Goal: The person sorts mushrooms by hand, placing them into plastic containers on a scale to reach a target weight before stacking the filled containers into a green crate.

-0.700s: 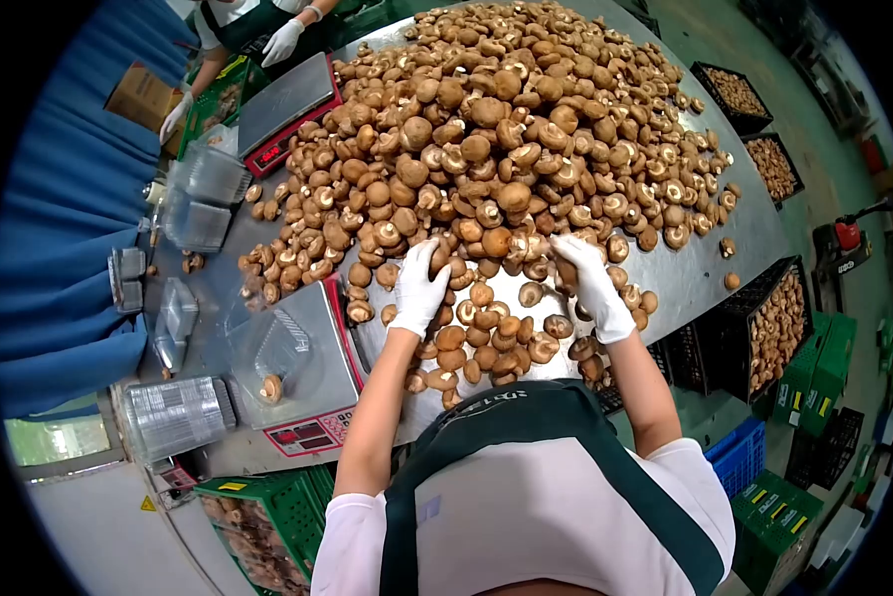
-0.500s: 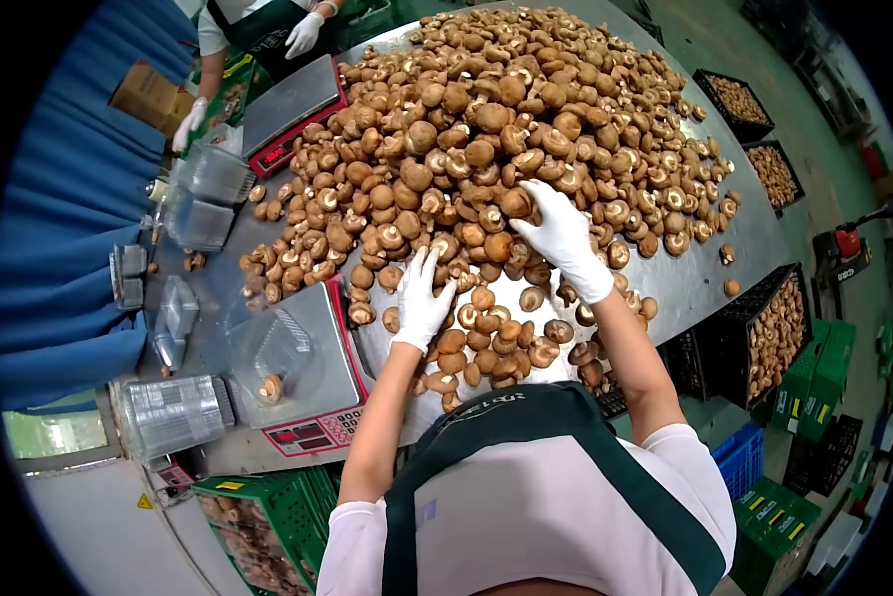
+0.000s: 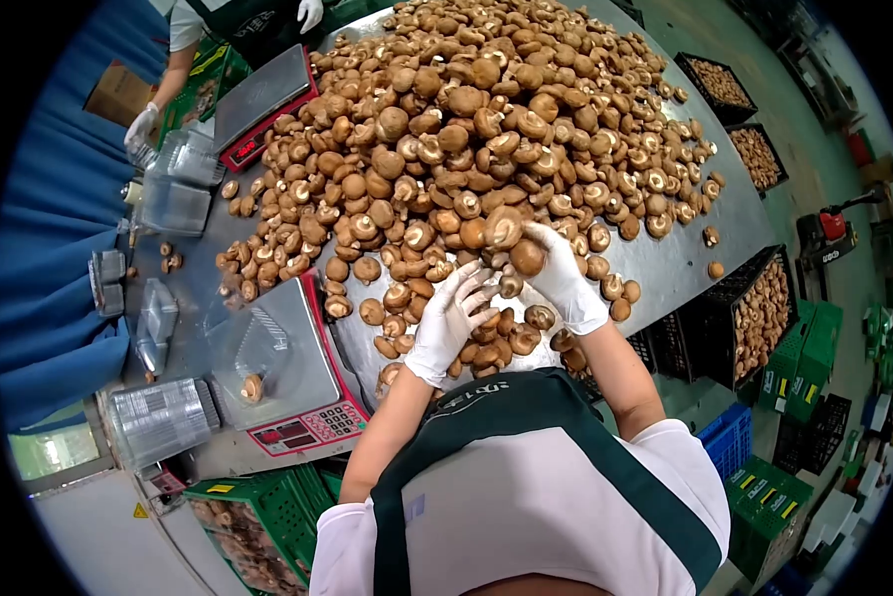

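A big heap of brown shiitake mushrooms (image 3: pixel 446 129) covers the metal table (image 3: pixel 655 283). My right hand (image 3: pixel 568 283), in a white glove, grips a couple of shiitake mushrooms (image 3: pixel 528 259) at the heap's near edge, thumb and fingers curled round them. Just left of it, my left hand (image 3: pixel 452 326), also gloved, has its fingers apart and pointing toward those mushrooms; it holds nothing I can see. Loose mushrooms lie beneath and between both hands. To the left, a clear plastic box (image 3: pixel 257 343) with one mushroom in it rests on a scale (image 3: pixel 312 422).
Stacked clear trays (image 3: pixel 163 417) stand at the table's left edge. Another scale (image 3: pixel 262 99) is farther back, by a co-worker's gloved hand (image 3: pixel 141 129). Black crates of mushrooms (image 3: pixel 759 318) stand along the right side. A green crate (image 3: pixel 252 526) is below left.
My right hand has drawn mushrooms from the heap toward me. My left hand has moved right and nearer to it, fingers turned inward. The view has shifted slightly.
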A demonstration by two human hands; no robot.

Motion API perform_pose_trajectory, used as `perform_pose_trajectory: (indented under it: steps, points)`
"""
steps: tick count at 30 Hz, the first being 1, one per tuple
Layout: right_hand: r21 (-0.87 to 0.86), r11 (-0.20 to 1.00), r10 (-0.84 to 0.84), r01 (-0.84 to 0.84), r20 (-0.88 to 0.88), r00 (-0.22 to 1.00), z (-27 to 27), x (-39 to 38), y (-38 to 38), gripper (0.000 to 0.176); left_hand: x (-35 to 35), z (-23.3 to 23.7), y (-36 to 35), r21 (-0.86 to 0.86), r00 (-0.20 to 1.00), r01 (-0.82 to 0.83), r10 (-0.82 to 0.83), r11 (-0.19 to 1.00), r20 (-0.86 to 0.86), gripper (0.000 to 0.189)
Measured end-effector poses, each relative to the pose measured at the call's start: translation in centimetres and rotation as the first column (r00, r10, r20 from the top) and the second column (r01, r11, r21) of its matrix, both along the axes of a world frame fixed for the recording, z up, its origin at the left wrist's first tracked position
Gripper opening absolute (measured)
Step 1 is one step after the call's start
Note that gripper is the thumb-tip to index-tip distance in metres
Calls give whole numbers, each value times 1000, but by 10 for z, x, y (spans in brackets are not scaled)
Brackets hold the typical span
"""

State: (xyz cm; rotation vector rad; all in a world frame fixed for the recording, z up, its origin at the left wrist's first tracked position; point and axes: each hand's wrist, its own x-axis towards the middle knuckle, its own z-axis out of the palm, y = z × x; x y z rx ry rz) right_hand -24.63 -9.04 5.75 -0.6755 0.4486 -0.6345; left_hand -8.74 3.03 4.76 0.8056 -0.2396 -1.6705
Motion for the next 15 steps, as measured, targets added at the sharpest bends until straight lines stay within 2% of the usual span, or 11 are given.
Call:
perform_pose_trajectory:
  steps: [1, 2, 3, 4, 6, 8, 9, 10, 12, 14, 15]
  points:
    - [-208, 978, -29, 5, -108, 994, 1, 6, 4, 37, -2, 0, 0, 2, 1000, 3, -3, 1000, 1, 53]
    - [-407, 913, -78, -13, -207, 975, 4, 11, 9, 40, -5, 2, 1, 69, 991, -21, 30, 997, -130, 56]
    - [-482, 867, -73, -129, -378, 923, 22, 7, 20, 39, -8, 5, 0, 136, 964, -36, 70, 990, -255, 59]
    - [-516, 840, -43, -169, -375, 926, 16, 10, 23, 37, -13, 14, 0, 198, 944, -69, 128, 978, -303, 61]
    - [-572, 805, -48, -158, -329, 943, 19, 9, 28, 35, -11, 1, 2, 51, 841, 15, 15, 999, -542, 59]
    - [-533, 837, -104, -121, -373, 922, 10, 3, 19, 35, -11, -5, 4, 59, 834, -1, 33, 998, -550, 57]
    - [-462, 883, -133, -89, -426, 895, 13, 1, 15, 30, -11, -6, 6, 66, 828, -20, 53, 998, -559, 54]
    - [-429, 903, -168, -21, -399, 902, 13, -2, 12, 27, -10, -6, 7, 137, 836, -40, 109, 990, -539, 49]
    - [-441, 897, -222, -29, -507, 833, 9, -10, 7, 26, -9, -5, 8, 164, 862, -64, 138, 984, -487, 46]
    - [-451, 892, -235, -24, -508, 829, 0, -17, 5, 26, -11, -2, 6, 177, 874, -83, 157, 981, -461, 46]
    - [-451, 890, -230, -65, -569, 790, -1, -21, 4, 25, -12, 0, 6, 191, 884, -96, 172, 977, -434, 46]
